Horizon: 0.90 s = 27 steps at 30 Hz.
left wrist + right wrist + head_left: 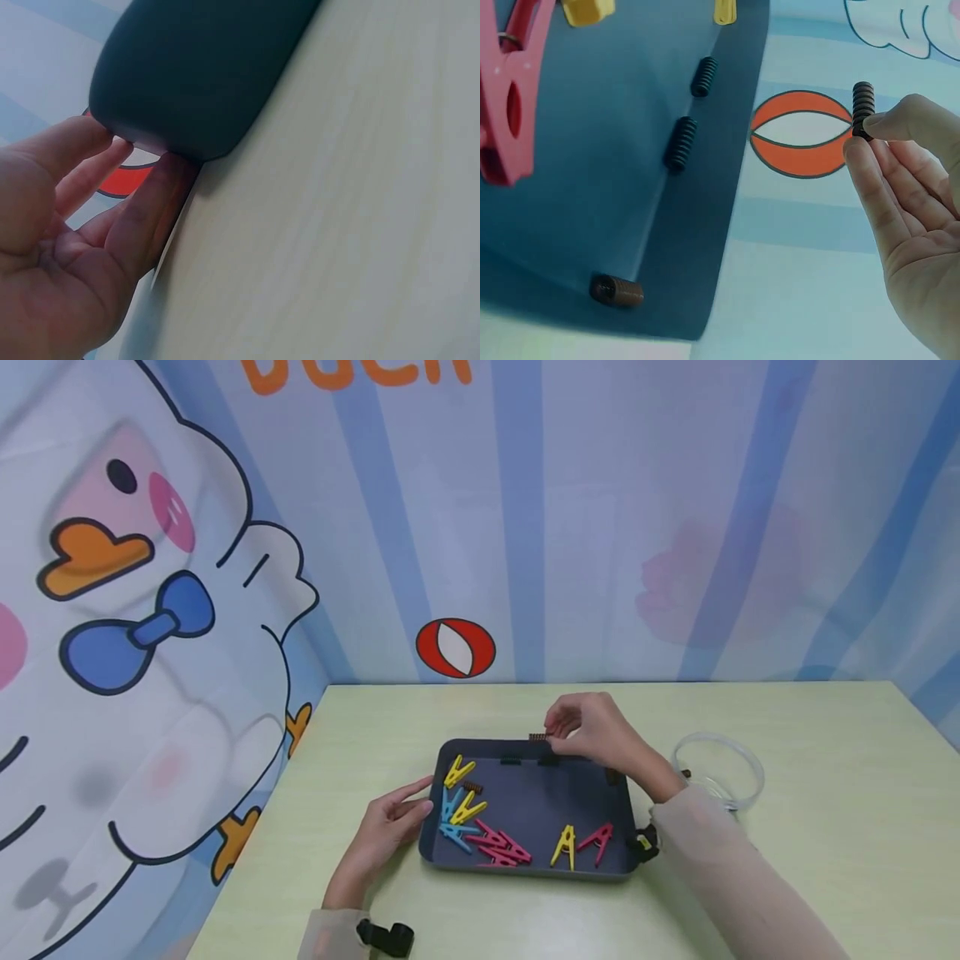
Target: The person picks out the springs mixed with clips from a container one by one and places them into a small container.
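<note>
My right hand (592, 727) pinches one end of a small dark coil spring (863, 101) between thumb and fingertips. It holds the spring over the far rim of a dark grey tray (585, 806). My left hand (390, 827) rests its fingertips against the tray's left outer wall, seen close up in the left wrist view. Two black springs (681, 144) lie along the tray's far side, and a brown spring (616, 290) lies in its far right corner. Another brown spring (472, 787) lies among the clothespins at the left.
Yellow clothespins (468, 808), blue clothespins (457, 835) and pink clothespins (501, 843) are bunched in the tray's left part. A yellow clothespin (564, 846) and a pink clothespin (597, 842) lie near its front right. A clear ring-shaped object (759, 772) lies right of the tray.
</note>
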Tool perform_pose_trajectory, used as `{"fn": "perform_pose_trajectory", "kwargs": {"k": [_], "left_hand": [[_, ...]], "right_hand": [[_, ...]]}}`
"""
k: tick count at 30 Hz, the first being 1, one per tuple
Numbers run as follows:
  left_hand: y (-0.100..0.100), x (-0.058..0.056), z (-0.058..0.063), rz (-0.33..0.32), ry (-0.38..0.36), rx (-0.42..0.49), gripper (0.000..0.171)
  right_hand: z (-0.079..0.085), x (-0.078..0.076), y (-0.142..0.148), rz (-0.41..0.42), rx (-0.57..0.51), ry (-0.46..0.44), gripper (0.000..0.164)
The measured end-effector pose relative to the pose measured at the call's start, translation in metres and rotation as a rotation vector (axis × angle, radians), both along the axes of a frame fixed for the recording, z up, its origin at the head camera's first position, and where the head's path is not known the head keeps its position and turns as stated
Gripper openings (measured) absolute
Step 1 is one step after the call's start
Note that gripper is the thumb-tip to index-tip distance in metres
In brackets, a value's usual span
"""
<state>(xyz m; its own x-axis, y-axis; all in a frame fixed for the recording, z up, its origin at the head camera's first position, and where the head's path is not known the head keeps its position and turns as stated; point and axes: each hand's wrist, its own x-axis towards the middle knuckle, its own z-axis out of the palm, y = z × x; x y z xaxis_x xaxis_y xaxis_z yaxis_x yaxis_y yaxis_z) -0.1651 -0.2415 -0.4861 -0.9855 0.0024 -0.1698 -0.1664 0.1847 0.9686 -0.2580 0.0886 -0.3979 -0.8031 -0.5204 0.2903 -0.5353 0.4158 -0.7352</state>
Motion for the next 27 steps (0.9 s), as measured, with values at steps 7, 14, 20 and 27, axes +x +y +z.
{"fn": "perform_pose_trajectory", "kwargs": {"k": [7, 14, 20, 27], "left_hand": [[-0.001, 0.0, 0.001, -0.015, 0.01, 0.011, 0.044], [-0.001, 0.001, 0.001, -0.035, 0.032, -0.008, 0.047], [0.001, 0.0, 0.0, -0.013, 0.007, 0.015, 0.044], [0.001, -0.001, 0.0, 0.002, 0.002, 0.01, 0.043]], "right_hand": [[0.01, 0.005, 0.009, -0.025, 0.018, 0.043, 0.013], [0.016, 0.01, 0.019, -0.05, 0.015, 0.061, 0.013], [0.021, 0.015, 0.029, -0.083, -0.007, 0.049, 0.016], [0.026, 0.021, 0.047, -0.134, -0.04, 0.011, 0.016]]}}
